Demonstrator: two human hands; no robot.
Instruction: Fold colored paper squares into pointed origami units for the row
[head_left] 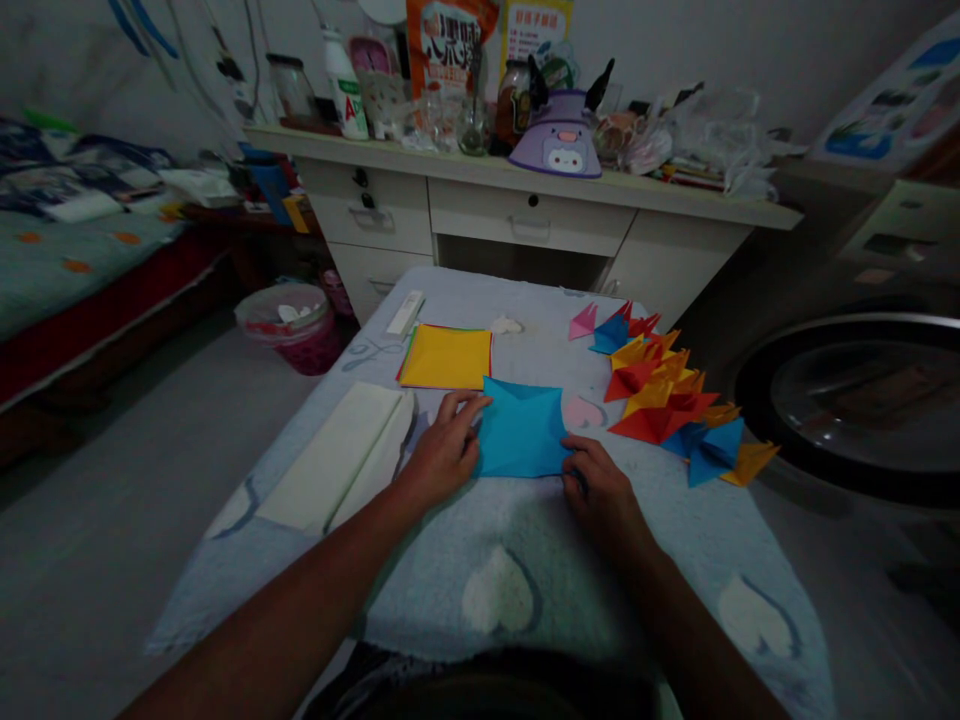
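One blue paper sheet (523, 430) lies mid-tabletop (562, 570), pinched by the right hand (600, 482) at its four o'clock edge, the left hand (448, 442) at ten. I'd worry uneven tugging creases it, or a careless sweep scatters the origami cranes (666, 418) at two o'clock or yellow-topped paper stack (446, 358) at ten.

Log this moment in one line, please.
left hand: at blue sheet's left edge; right hand: at its right edge; folded figures: right

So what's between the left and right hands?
In the head view, the blue sheet fills that stretch, with the left hand and right hand at its opposite side edges.
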